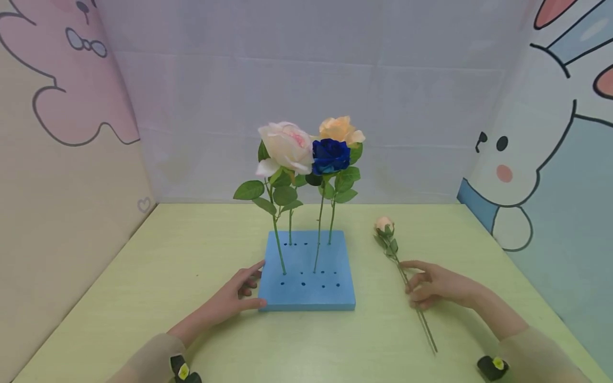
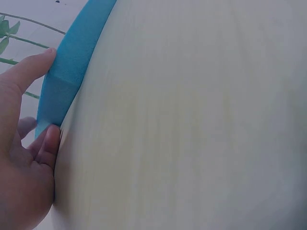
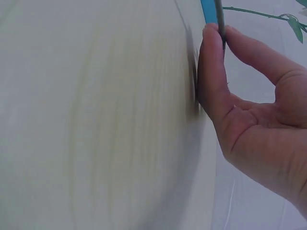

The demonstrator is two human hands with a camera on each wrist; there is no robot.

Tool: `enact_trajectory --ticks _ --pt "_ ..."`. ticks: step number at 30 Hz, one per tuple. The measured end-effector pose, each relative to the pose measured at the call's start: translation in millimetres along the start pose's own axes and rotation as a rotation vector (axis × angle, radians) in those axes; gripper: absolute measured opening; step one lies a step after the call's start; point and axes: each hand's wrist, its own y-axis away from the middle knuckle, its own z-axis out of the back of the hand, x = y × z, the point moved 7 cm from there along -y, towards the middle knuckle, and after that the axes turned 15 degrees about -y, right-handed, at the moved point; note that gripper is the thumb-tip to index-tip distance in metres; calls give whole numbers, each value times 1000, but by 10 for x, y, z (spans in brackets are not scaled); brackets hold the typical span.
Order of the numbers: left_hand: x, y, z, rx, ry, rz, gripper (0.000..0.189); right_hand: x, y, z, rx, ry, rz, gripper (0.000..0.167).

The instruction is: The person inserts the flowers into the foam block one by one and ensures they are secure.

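Observation:
A blue foam block (image 1: 306,295) with rows of holes lies on the table. Standing in it are a large white-pink rose (image 1: 287,146), a dark blue rose (image 1: 331,156) and a peach rose (image 1: 341,129). Another stem (image 1: 290,226) rises behind the white-pink rose, its bloom hidden. My left hand (image 1: 234,292) touches the block's left side, index finger extended along it and thumb (image 2: 36,69) at the near corner. To the right, a pale pink rose bud (image 1: 384,224) lies slanted, its tip pointing away. Thumb and fingers of my right hand (image 1: 442,287) pinch its stem (image 3: 220,19).
The pale yellow-green table (image 1: 201,229) runs back to a whitish cloth wall (image 1: 191,106). Side panels printed with a pink cartoon animal (image 1: 96,101) and a white rabbit (image 1: 522,154) flank it.

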Motion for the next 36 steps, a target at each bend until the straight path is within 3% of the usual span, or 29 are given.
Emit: enact_trajectory --ticks 10,16,20,26,36 --pt "10 3 -5 -2 8 0 90 4 -9 -101 174 -235 -1 62" --pt "7 6 -4 -3 7 0 90 37 -17 -180 195 -287 22 66" --pt "9 2 -4 -7 4 -7 90 110 -46 -212 143 -232 65 69" --pt "17 0 -3 -6 9 -13 90 295 -84 -260 -10 -77 159 69" --pt "21 -9 0 -1 13 -12 90 589 -138 -445 -110 17 276 34"
